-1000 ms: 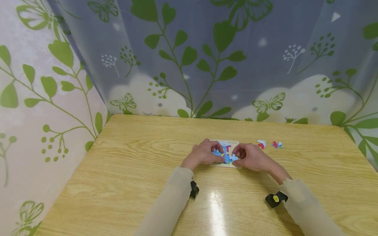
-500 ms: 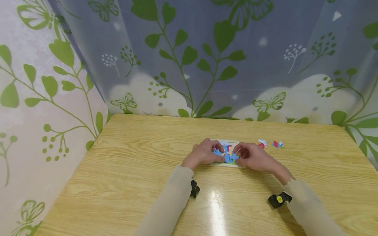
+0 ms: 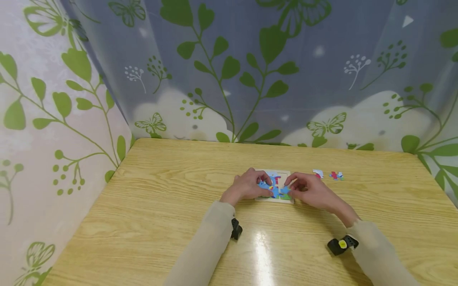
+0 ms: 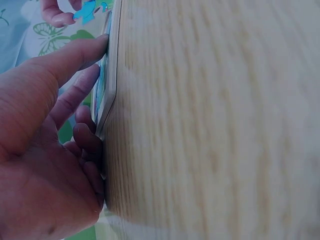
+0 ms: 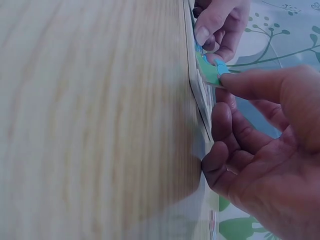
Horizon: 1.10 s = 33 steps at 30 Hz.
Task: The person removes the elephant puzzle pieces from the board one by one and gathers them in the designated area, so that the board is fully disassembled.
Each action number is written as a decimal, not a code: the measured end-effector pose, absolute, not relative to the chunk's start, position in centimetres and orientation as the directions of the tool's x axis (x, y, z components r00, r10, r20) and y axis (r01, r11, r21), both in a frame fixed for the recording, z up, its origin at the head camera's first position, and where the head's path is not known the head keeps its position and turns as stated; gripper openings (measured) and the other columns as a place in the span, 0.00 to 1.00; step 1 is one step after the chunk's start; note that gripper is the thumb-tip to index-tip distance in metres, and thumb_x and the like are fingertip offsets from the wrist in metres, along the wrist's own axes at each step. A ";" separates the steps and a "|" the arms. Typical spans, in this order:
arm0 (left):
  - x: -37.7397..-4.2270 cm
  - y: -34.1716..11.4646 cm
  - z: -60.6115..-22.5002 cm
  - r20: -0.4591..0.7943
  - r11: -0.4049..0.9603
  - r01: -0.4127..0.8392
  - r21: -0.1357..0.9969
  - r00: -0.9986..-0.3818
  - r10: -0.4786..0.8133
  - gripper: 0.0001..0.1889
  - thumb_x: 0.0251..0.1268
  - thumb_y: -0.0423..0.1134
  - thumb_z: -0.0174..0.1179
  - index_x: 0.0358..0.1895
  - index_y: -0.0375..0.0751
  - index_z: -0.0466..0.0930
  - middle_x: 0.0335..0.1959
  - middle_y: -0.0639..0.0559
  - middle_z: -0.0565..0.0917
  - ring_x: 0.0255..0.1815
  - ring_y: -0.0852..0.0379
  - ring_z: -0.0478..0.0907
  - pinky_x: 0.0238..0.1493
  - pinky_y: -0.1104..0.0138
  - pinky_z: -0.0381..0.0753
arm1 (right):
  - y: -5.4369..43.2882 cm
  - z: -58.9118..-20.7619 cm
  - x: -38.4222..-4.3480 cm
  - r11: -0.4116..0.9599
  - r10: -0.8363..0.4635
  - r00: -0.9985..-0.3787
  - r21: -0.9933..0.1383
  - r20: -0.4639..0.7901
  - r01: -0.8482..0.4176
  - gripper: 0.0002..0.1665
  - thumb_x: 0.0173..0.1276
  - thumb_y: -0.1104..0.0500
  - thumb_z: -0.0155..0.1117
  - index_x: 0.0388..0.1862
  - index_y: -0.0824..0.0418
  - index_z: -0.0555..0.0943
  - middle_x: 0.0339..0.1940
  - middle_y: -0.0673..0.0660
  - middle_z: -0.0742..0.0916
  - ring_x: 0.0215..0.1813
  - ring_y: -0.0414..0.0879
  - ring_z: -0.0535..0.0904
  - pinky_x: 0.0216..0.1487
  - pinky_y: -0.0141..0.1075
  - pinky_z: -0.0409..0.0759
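Note:
A small jigsaw puzzle board (image 3: 273, 200) with a pale frame lies on the table, blue pieces set in its left part. My left hand (image 3: 247, 184) rests over that part, thumb and index fingertips on the pieces; its other fingers bend at the board's end in the left wrist view. My right hand (image 3: 310, 190) pinches a blue and green puzzle piece (image 5: 210, 71) between thumb and fingers. That piece is tilted over the board's right part, one edge close to the board. Part of the pale recess shows behind it.
Two loose puzzle pieces lie right of the board: a white and red piece (image 3: 317, 173) and a red and blue piece (image 3: 336, 175). The wooden table (image 3: 179, 171) meets a leaf-patterned curtain (image 3: 232, 79) at its back edge.
My right hand has shifted slightly right, and the pinched piece has tilted up, baring more of the recess behind it. My left hand has stayed in place on the board.

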<state>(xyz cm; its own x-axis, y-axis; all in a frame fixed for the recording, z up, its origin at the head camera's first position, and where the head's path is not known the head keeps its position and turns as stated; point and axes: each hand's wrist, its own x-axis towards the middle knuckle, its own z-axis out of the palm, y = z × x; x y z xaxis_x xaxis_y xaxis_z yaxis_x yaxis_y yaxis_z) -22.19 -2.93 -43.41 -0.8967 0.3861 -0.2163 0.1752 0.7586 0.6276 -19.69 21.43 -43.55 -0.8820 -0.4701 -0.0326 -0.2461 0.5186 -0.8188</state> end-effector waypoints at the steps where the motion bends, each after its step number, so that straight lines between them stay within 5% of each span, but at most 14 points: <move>1: -22.2 -2.9 -43.4 -0.216 0.758 0.175 0.628 -0.897 0.386 0.12 0.61 0.54 0.73 0.43 0.60 0.83 0.42 0.56 0.73 0.44 0.57 0.68 0.52 0.57 0.58 | 21.5 -43.6 -19.7 0.519 -0.467 -0.884 -0.818 -0.027 -0.250 0.10 0.72 0.65 0.65 0.50 0.62 0.80 0.36 0.59 0.85 0.34 0.45 0.78 0.33 0.33 0.74; 33: -22.3 -3.4 -43.8 -0.197 0.735 0.249 0.631 -0.865 0.462 0.13 0.65 0.53 0.69 0.48 0.58 0.80 0.47 0.57 0.72 0.49 0.59 0.65 0.54 0.55 0.57 | 27.1 -43.4 -18.6 0.579 -0.358 -0.932 -0.768 0.062 -0.273 0.12 0.74 0.62 0.65 0.53 0.63 0.81 0.39 0.57 0.86 0.36 0.40 0.81 0.35 0.33 0.77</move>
<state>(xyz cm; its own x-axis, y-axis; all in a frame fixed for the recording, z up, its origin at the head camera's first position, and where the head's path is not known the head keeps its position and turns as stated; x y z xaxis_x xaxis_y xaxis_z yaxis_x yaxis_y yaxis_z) -22.25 -3.45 -43.76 -0.8646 0.4623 -0.1969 0.2490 0.7345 0.6313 -18.58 27.07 -43.42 -0.9317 -0.3580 0.0616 -0.2733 0.5790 -0.7681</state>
